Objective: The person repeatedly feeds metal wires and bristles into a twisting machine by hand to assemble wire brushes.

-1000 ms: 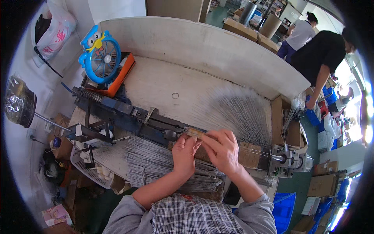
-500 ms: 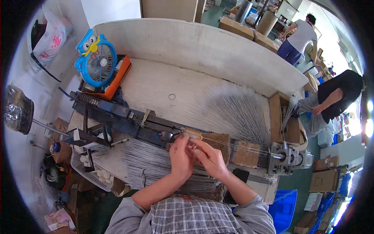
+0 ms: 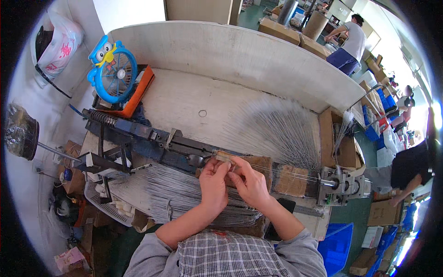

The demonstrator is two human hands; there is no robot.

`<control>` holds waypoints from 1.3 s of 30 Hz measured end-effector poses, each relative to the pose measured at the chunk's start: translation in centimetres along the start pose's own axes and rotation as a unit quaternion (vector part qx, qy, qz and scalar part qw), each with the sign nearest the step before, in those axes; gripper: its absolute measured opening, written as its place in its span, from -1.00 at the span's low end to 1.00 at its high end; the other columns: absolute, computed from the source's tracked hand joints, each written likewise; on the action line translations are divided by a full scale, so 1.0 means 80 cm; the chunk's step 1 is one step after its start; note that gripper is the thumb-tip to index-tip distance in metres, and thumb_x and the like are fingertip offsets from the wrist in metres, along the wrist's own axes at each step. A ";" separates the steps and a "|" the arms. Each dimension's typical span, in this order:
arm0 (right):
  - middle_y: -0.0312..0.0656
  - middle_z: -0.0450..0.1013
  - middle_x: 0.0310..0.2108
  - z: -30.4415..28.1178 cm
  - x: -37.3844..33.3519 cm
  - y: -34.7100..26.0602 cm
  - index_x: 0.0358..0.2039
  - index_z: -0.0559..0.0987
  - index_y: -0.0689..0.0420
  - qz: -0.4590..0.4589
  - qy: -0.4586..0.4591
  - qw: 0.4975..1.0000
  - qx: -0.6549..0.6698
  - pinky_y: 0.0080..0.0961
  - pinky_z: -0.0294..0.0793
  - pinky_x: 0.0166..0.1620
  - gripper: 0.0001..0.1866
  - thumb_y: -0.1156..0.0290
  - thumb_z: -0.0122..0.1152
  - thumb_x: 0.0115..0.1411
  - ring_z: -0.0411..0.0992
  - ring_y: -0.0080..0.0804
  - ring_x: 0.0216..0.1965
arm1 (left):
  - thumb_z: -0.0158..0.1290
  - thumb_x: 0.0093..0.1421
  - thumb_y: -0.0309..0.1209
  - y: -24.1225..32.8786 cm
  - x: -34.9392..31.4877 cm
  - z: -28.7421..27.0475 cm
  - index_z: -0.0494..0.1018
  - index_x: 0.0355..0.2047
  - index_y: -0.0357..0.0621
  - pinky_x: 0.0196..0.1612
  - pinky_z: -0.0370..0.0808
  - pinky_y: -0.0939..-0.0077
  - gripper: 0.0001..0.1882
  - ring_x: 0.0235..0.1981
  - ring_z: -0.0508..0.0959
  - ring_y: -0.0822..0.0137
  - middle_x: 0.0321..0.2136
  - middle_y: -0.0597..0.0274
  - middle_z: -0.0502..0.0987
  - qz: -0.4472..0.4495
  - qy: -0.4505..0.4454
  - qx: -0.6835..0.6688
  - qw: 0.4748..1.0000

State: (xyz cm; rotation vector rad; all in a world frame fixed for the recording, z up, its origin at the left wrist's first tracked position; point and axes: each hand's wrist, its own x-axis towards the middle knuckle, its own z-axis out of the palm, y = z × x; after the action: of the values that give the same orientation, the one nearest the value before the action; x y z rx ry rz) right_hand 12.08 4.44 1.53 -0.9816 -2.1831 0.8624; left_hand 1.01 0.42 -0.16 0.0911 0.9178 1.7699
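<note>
Close together over the middle of a long dark metal fixture, my left hand and my right hand both have bent, pinched fingers. Between and just under the fingertips, what they grip is too small to make out. A small pale, wood-coloured piece lies right at the fingertips, partly covered by them. From there thin taut wires run right to a metal clamp with round shafts. A thick bundle of thin grey wires lies in front of the fixture, passing beneath my wrists.
More wires fan out behind the fixture, beside an open cardboard box. A blue toy-shaped fan stands far left. A dark phone lies near my right forearm. A blue bin sits lower right. Two people are beyond the bench.
My right hand's fingers have shifted slightly at the pale piece; my left hand stays nearly in place. The dark-clothed person at right has moved lower and further right, away from the wires.
</note>
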 end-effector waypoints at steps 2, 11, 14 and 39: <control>-0.13 0.48 -0.53 0.003 0.003 -0.001 0.12 0.35 0.15 -0.002 0.006 1.000 0.014 -0.49 0.43 -0.43 -0.53 0.45 0.17 0.19 0.47 -0.35 -0.53 | 0.01 0.20 -0.57 0.001 0.000 -0.002 0.42 -0.18 -0.22 -0.22 0.44 0.61 -0.82 -0.28 0.50 0.49 -0.28 0.28 0.53 -0.003 -0.006 -0.004 1.000; -0.13 0.52 -0.51 -0.009 -0.002 -0.013 0.10 0.38 0.12 0.031 -0.025 0.998 0.047 -0.49 0.46 -0.43 -0.55 0.39 0.18 0.19 0.50 -0.34 -0.52 | -0.10 0.26 -0.43 0.003 -0.002 0.001 0.43 -0.21 -0.24 -0.19 0.46 0.55 -0.82 -0.27 0.52 0.41 -0.32 0.20 0.54 0.001 -0.014 -0.040 0.999; -0.18 0.52 -0.53 -0.005 -0.006 -0.011 0.11 0.38 0.15 0.040 -0.060 0.995 0.064 -0.58 0.45 -0.41 -0.56 0.43 0.16 0.21 0.46 -0.52 -0.53 | -0.14 0.27 -0.35 0.000 0.003 -0.009 0.42 -0.22 -0.24 -0.04 0.42 0.36 -0.76 -0.17 0.52 0.29 -0.24 0.12 0.54 -0.026 -0.025 -0.096 0.995; -0.08 0.54 -0.45 -0.021 0.008 -0.022 0.09 0.44 0.11 0.124 -0.067 0.981 0.134 -0.45 0.50 -0.36 -0.57 0.32 0.17 0.20 0.56 -0.25 -0.44 | -0.11 0.29 -0.33 0.004 -0.001 -0.004 0.42 -0.23 -0.19 -0.13 0.44 0.45 -0.80 -0.24 0.52 0.38 -0.30 0.26 0.53 -0.030 0.000 -0.076 0.997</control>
State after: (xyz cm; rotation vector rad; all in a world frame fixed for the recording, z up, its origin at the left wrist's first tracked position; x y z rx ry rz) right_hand 12.19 4.57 4.07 -1.0995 -2.0076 1.3355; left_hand 0.63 0.15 -0.16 -0.0345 0.7746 1.7778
